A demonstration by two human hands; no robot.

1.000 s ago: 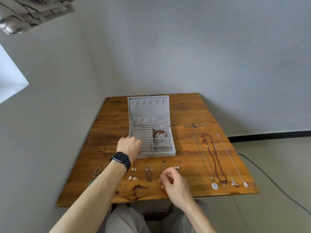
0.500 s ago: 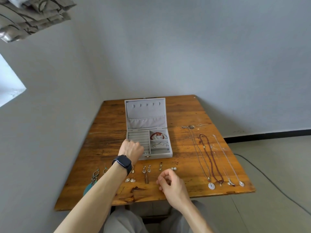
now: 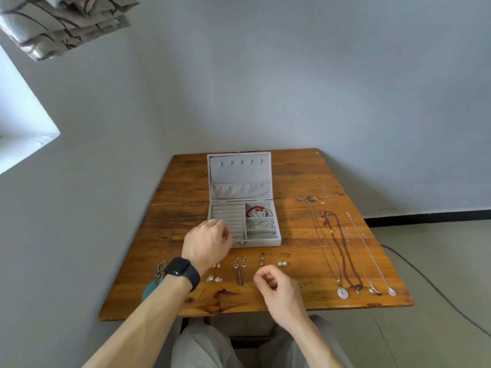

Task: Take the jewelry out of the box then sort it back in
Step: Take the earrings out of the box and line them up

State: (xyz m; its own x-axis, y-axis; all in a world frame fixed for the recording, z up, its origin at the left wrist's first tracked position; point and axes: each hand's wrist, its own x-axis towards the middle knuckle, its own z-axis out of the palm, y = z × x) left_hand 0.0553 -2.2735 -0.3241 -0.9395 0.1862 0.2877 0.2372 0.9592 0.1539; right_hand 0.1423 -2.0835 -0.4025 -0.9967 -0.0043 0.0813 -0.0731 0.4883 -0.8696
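Note:
An open grey jewelry box (image 3: 263, 242) stands mid-table, its lid (image 3: 240, 176) upright. A red bead bracelet (image 3: 254, 209) and silver bangles (image 3: 263, 223) lie in its right compartments. My left hand (image 3: 207, 244), a black watch on the wrist, is at the box's front-left corner by the ring slots and pinches a silver ring (image 3: 212, 221) at its fingertips. My right hand (image 3: 277, 289) hovers over the table's near edge with loosely curled fingers; I see nothing in them. Several earrings (image 3: 240, 264) and pearl studs (image 3: 282, 264) lie in a row before the box.
Several necklaces (image 3: 342, 251) lie stretched out on the right part of the wooden table (image 3: 300, 176). A teal feather earring (image 3: 152, 288) lies at the left near edge. Grey walls stand close behind and to the left. A cable (image 3: 425, 277) runs over the floor at right.
My left hand has drawn back slightly from the ring slots toward the box's front-left corner, and a silver ring now shows at its fingertips. My right hand has barely moved.

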